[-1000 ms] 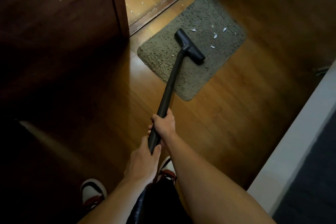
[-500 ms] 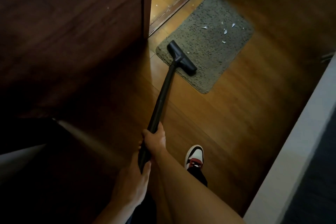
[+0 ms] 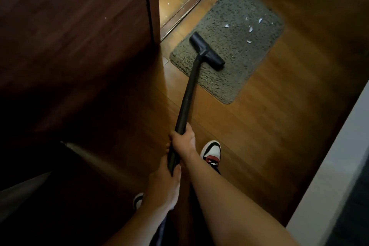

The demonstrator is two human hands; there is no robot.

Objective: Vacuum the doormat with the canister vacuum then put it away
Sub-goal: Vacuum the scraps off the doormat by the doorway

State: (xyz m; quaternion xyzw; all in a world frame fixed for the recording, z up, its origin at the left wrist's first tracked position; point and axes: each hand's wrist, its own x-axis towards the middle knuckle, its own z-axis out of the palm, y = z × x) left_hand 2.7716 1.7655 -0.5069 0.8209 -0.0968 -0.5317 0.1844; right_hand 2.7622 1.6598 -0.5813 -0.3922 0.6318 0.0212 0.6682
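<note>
On the wood floor (image 3: 259,136) by a doorway, head view: the grey shaggy doormat (image 3: 245,62) lies at an angle, its far end near a dark threshold strip (image 3: 189,6). Floor is glossy brown planks, brightly lit around the mat and dim toward the edges. A dark wood door (image 3: 79,36) fills the left side, w/ its edge just beside the mat's near-left corner. A pale ledge (image 3: 329,166) runs along the right.

Black vacuum wand (image 3: 189,94) slants up from bottom centre, and its T-shaped nozzle (image 3: 206,54) sits flat on the mat's near-left part. White paper scraps (image 3: 226,25) are scattered on the mat's far-right part, well apart from the nozzle. More white specks lie beyond the threshold.

Right hand (image 3: 183,140) is wrapped round the wand, fwd grip. Left hand (image 3: 163,183) is clamped round the wand's lower end, just behind the right and nearly touching it.

Right shoe (image 3: 212,154), white/black/red, is planted beside the right wrist. Left shoe (image 3: 138,200) is mostly hidden behind the left forearm.
</note>
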